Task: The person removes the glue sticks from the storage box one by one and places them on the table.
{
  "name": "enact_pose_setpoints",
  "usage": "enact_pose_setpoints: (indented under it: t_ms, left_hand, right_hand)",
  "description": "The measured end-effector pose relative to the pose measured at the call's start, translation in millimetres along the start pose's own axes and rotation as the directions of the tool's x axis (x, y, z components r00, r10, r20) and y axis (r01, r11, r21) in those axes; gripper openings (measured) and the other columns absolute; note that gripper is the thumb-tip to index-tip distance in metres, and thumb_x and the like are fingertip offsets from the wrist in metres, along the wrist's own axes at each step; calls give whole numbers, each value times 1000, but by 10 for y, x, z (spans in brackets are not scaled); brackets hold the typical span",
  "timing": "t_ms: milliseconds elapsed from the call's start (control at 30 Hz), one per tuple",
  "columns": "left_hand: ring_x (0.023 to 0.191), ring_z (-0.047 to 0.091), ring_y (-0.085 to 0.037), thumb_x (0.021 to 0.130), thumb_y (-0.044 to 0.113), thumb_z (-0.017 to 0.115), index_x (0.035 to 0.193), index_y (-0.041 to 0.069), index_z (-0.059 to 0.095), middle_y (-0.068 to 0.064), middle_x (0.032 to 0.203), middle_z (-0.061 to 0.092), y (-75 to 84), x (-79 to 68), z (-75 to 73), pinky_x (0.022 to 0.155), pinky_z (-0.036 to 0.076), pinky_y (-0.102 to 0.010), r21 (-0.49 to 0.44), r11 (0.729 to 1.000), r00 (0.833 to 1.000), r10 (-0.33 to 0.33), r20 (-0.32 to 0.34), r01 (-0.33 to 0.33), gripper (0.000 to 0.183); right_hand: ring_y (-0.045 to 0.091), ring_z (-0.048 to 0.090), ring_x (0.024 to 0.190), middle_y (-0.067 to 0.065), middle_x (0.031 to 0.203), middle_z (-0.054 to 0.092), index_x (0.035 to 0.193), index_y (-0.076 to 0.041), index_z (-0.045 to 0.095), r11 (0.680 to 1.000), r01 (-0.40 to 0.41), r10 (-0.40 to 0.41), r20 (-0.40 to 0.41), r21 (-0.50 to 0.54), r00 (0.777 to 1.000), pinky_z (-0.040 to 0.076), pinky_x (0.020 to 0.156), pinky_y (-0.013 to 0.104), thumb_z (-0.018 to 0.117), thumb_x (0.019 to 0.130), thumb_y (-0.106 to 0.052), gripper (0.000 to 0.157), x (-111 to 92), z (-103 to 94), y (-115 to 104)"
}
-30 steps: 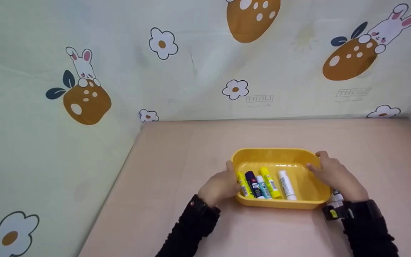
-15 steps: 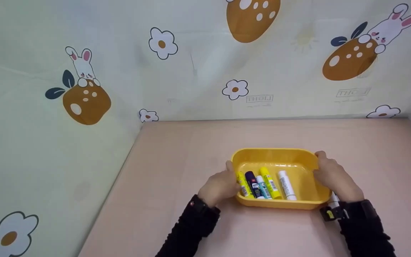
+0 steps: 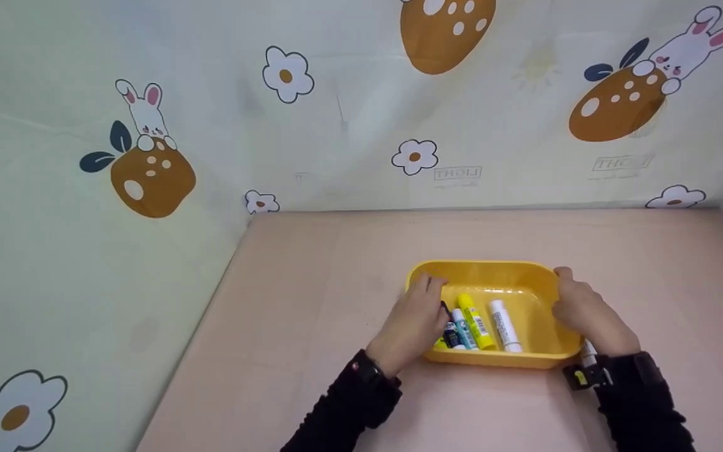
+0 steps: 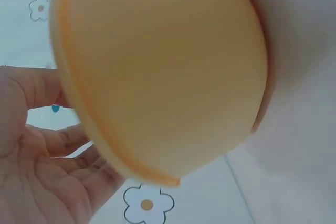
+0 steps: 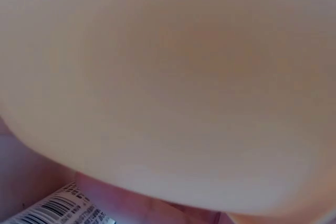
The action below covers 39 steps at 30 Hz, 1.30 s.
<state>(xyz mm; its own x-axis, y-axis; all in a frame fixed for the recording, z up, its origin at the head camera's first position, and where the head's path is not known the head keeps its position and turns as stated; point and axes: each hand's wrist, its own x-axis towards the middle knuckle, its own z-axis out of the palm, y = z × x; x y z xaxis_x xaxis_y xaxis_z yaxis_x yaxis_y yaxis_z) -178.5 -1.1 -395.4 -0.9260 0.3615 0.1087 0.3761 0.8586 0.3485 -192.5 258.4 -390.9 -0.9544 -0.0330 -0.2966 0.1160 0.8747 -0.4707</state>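
A yellow tray (image 3: pixel 499 360) stands on the table with several glue sticks inside: a white glue stick (image 3: pixel 504 326), a yellow glue stick (image 3: pixel 476 321), a light blue one and a dark one. Another yellow one is mostly hidden by my left hand (image 3: pixel 413 319), which reaches over the left rim. In the left wrist view its loosely bent fingers (image 4: pixel 63 140) pass behind the rim. My right hand (image 3: pixel 590 314) grips the tray's right end at the rim. A white stick with a barcode label (image 5: pixel 58 208) shows below the tray, beside the right hand's fingers.
The pinkish table (image 3: pixel 311 301) extends around the tray. A wall covering (image 3: pixel 349 113) printed with rabbits, flowers and fruit rises behind it and along the left side. Dark sleeves and wrist-worn cameras sit close to the tray's front edge.
My left hand has moved from the tray's left side up and over its rim, covering the leftmost glue sticks. The right hand's thumb has drawn back to the right rim.
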Motion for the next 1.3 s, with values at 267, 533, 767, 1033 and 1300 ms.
enact_pose_setpoints:
  t_ms: [267,533,767,1033,1300]
  left_hand:
    - [118,44,-16,89,22,60,136,14,43,-6,134,45,82,8,165,105,36,-31,170,983,983,-103,154,76,51]
    - [110,47,-15,90,21,55,133,15,48,-2,129,51,70,27,168,103,37,-30,175,984,973,-68,221,29,44]
    - [116,42,-18,94,27,50,136,18,46,-4,136,47,71,44,173,105,32,-34,187,982,959,-76,272,25,43]
    - [100,40,-16,91,31,54,129,18,53,-2,111,55,61,54,190,92,35,-31,216,976,971,-59,232,7,40]
    - [94,41,-15,88,31,59,126,14,54,-1,106,54,55,50,196,86,35,-28,207,978,980,-49,194,8,41]
  right_hand:
    - [32,51,78,36,109,50,139,12,8,1000,21,-21,-5,11,1000,44,71,42,38,81,5,66,-12,8,20]
    - [30,52,76,33,106,51,139,13,7,1000,17,-17,-5,6,1000,44,69,39,38,80,5,67,-10,18,14]
    - [30,53,74,34,104,52,139,13,9,1000,18,-19,-20,-6,1000,45,67,37,39,81,6,66,1,30,17]
    - [28,53,71,31,100,53,140,12,7,1000,-10,10,-6,-9,1000,45,64,34,41,83,6,66,5,31,10]
    - [27,54,69,33,101,53,140,12,6,1000,-20,20,-4,-17,1000,44,58,31,40,82,6,67,9,39,10]
